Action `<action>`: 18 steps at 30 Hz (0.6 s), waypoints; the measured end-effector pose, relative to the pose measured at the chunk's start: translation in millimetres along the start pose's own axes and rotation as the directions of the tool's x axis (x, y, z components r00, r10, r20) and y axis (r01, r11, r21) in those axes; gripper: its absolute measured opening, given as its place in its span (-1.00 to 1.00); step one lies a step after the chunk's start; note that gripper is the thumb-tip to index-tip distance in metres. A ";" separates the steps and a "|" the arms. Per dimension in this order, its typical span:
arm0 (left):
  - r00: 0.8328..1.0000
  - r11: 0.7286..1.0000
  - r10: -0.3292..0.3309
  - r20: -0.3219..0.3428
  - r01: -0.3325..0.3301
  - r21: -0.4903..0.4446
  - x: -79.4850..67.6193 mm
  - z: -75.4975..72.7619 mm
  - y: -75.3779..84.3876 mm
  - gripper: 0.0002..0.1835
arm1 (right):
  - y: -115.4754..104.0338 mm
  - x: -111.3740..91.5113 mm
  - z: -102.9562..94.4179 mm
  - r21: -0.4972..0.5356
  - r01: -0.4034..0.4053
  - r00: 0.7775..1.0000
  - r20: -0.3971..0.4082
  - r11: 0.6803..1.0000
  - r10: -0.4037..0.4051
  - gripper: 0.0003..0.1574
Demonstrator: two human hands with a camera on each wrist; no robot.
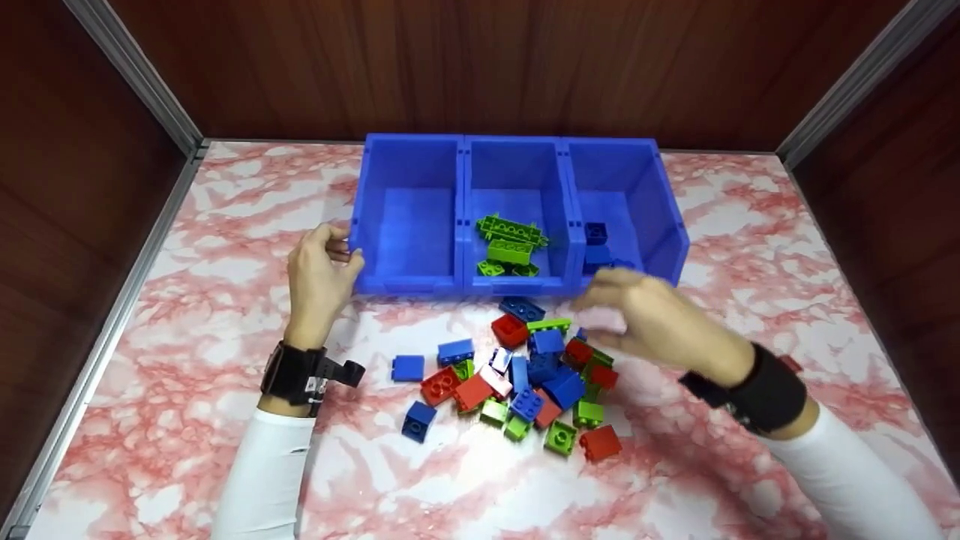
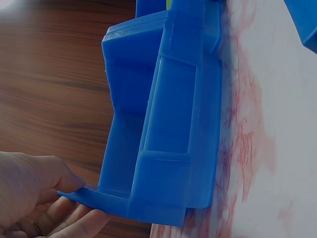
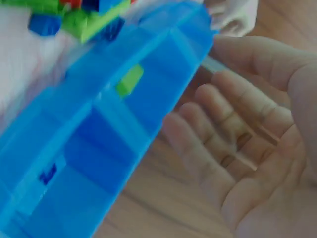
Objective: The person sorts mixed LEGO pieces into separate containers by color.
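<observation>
My left hand [image 1: 319, 277] pinches the left side wall of a blue three-compartment bin [image 1: 409, 286]; in the left wrist view the thumb lies on one face of that wall and the fingers on the other. My right hand [image 1: 664, 319], blurred, hovers by the front edge of the right compartment, above the right side of the brick pile. Its fingers are spread and hold nothing in the right wrist view. Green bricks [image 1: 510, 250] lie in the middle compartment, and dark blue bricks [image 1: 596, 233] in the right one. The left compartment shows only its bare floor.
In front of the bin lies a loose pile of red, blue, green and white toy bricks, among them a red brick [image 1: 601, 443] and a blue brick [image 1: 408, 367]. Brown wood-grain panels [image 1: 480, 67] enclose the marbled tabletop [image 1: 187, 390] at back and sides.
</observation>
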State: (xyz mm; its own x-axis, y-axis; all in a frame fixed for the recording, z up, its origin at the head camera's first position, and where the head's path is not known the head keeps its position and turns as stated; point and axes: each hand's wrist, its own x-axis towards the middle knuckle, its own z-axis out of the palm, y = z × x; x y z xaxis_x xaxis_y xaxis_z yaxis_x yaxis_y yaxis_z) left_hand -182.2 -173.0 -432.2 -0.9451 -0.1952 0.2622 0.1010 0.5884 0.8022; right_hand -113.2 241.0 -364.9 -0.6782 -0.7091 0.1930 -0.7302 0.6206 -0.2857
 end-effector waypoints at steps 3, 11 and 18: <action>1.000 1.000 0.003 -0.003 -0.003 0.001 -0.1 -0.1 -0.6 -0.69 | -12.0 -7.8 13.3 -0.008 0.076 0.997 0.022 0.997 -0.075 -0.61; 1.000 1.000 0.005 -0.009 -0.004 0.021 0.1 0.1 -0.8 -0.70 | -27.2 -22.3 46.4 -0.022 0.164 0.979 0.124 0.986 -0.160 -0.57; 1.000 1.000 0.005 -0.006 -0.005 0.023 0.4 0.2 -0.8 -0.70 | -27.4 -27.5 64.1 -0.060 0.184 0.971 0.169 0.981 -0.172 -0.58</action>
State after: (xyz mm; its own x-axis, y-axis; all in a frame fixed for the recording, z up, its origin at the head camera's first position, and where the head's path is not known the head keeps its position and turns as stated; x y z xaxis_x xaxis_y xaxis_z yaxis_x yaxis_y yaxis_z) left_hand -182.7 -173.4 -432.8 -0.9428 -0.1969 0.2691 0.0982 0.6074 0.7883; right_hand -69.3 222.1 -422.5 -0.5188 -0.8514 0.0776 -0.8463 0.4985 -0.1880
